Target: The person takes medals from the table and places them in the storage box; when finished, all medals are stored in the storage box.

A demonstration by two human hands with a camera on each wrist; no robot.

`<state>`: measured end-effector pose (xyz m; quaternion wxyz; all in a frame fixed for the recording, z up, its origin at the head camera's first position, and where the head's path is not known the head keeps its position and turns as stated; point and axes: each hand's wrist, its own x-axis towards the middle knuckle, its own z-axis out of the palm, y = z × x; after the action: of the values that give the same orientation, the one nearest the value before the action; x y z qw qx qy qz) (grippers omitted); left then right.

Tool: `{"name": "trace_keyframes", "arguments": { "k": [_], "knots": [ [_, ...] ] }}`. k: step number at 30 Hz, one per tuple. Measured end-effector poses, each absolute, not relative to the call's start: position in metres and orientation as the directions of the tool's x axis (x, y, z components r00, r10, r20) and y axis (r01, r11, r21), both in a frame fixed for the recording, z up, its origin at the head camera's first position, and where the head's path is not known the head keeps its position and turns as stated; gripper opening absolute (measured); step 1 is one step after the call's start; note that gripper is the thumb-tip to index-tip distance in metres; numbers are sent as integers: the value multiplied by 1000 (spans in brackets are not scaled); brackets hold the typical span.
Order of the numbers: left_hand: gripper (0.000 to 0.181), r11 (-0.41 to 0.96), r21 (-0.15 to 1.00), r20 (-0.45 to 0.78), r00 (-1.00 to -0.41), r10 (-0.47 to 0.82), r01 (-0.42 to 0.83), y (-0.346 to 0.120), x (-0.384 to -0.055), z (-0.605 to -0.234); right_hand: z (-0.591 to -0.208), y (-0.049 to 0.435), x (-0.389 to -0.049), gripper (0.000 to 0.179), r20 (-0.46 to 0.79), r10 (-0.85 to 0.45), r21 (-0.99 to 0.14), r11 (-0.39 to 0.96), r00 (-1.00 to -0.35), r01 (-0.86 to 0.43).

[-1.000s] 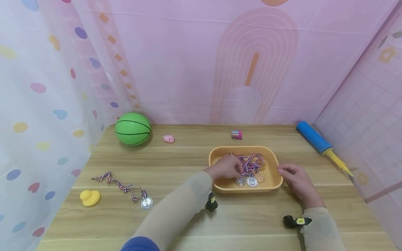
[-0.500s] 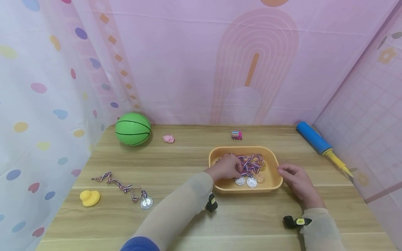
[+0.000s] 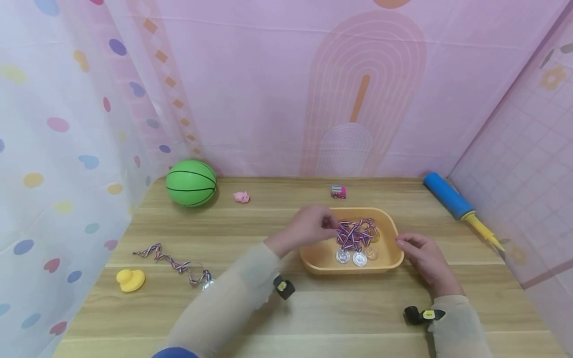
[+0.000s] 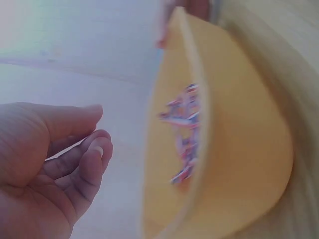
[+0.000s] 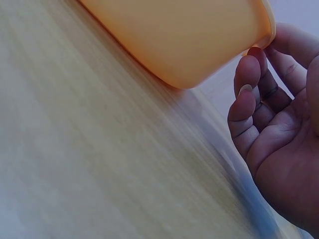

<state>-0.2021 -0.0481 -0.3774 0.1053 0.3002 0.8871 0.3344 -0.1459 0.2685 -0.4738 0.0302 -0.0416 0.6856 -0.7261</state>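
An orange plastic basin (image 3: 322, 271) stands on the table, holding several medals with striped ribbons (image 3: 353, 233). Two silver medals (image 3: 359, 259) and a bronze-coloured medal (image 3: 371, 252) lie near its front wall. My left hand (image 3: 312, 226) hovers over the basin's left part, fingers loosely bent and nothing between them; the left wrist view shows the fingertips (image 4: 102, 142) apart from the rim. With thumb and fingers, my right hand (image 3: 427, 263) pinches the basin's right rim, as the right wrist view also shows. Another silver medal (image 3: 208, 284) lies left on the table, partly hidden by my left sleeve.
A yellow rubber duck (image 3: 131, 280) sits at the left. Along the back are a green ball (image 3: 191, 183), a pink toy pig (image 3: 241, 197) and a small toy truck (image 3: 338, 192). A blue hand pump (image 3: 449, 196) lies at the right, beside the curtain.
My left hand has lifted off the medals and moved up and left. The left sleeve now covers part of the lone silver medal. My right hand stays at the basin's rim.
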Motion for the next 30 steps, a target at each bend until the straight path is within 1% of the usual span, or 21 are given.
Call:
{"name": "trace_keyframes", "arguments": {
  "k": [5,9,11,17,21,26,30],
  "knots": [
    [9,553,712,75,-831,552,432,-97,-187,-360,-473,269,-147,12,15,-91,-999,-41,-996,-12],
    [9,546,716,127,-851,510,435,-139,-172,-359,-470,269,-147,11,33,-92,-998,-53,-995,-28],
    [7,563,715,126,-868,480,415,-160,-162,-360,-469,269,-146,11,41,-95,-997,-63,-995,-35],
    [9,660,669,142,-930,338,342,-222,-133,-380,-469,267,-145,14,62,-109,-993,-108,-992,-50],
    [11,699,660,154,-960,233,276,-260,-112,-397,-471,267,-145,17,77,-128,-988,-144,-989,-59],
    [12,722,669,129,-984,121,176,-292,-92,-410,-472,268,-145,14,75,-115,-992,-107,-991,-63],
    [13,723,682,85,-993,76,114,-307,-83,-418,-471,267,-144,12,54,-101,-997,-63,-993,-48]
  ]
}}
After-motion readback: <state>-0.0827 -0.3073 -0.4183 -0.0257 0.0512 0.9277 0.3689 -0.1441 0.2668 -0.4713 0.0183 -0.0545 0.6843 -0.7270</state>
